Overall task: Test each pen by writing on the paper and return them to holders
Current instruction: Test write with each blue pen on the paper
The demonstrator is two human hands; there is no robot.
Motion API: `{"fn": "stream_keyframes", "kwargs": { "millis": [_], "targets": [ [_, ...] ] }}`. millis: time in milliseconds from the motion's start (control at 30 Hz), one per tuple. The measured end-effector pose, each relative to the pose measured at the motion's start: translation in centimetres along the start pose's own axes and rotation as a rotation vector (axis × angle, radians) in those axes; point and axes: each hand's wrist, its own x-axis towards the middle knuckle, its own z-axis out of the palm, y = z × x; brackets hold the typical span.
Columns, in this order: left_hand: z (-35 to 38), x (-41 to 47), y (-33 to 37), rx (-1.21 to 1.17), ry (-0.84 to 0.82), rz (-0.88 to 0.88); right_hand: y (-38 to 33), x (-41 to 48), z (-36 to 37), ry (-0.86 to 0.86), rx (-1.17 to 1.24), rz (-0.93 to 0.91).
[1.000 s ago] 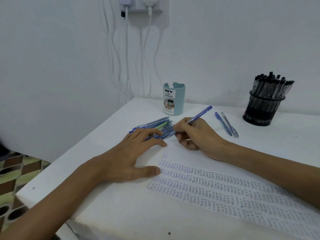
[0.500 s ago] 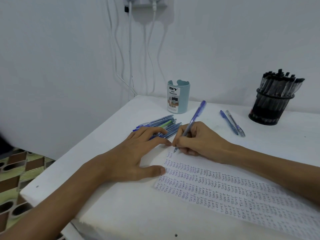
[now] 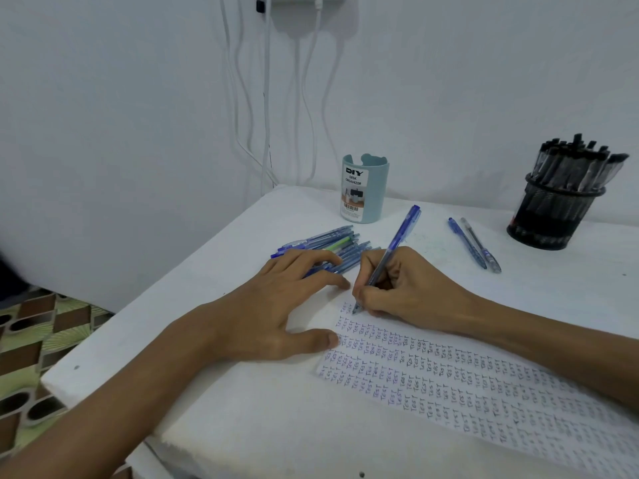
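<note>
My right hand (image 3: 401, 285) grips a blue pen (image 3: 397, 243) with its tip down on the white paper (image 3: 449, 382), which is covered in rows of the word TEST. My left hand (image 3: 276, 305) lies flat with spread fingers on the paper's left edge, its fingertips over a pile of blue pens (image 3: 328, 247). A light blue holder (image 3: 364, 188) labelled DIY stands behind the pile. A black mesh holder (image 3: 556, 216) full of black pens stands at the far right. Two loose pens (image 3: 475, 245) lie between the holders.
The white table (image 3: 242, 409) ends at a left edge, with patterned floor (image 3: 31, 357) below. White cables (image 3: 266, 98) hang down the wall behind the blue holder.
My right hand lifted a blue pen from the pile, turned it upright and brought its tip down onto the paper. My left hand stayed on the paper.
</note>
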Motion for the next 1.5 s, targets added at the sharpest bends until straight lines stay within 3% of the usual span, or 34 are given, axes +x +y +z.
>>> {"fn": "stream_keyframes", "kwargs": {
  "millis": [1500],
  "targets": [
    [0.03,0.05,0.02,-0.003,-0.008,-0.003,0.46,0.31,0.03,0.095,-0.049,0.039]
  ]
}}
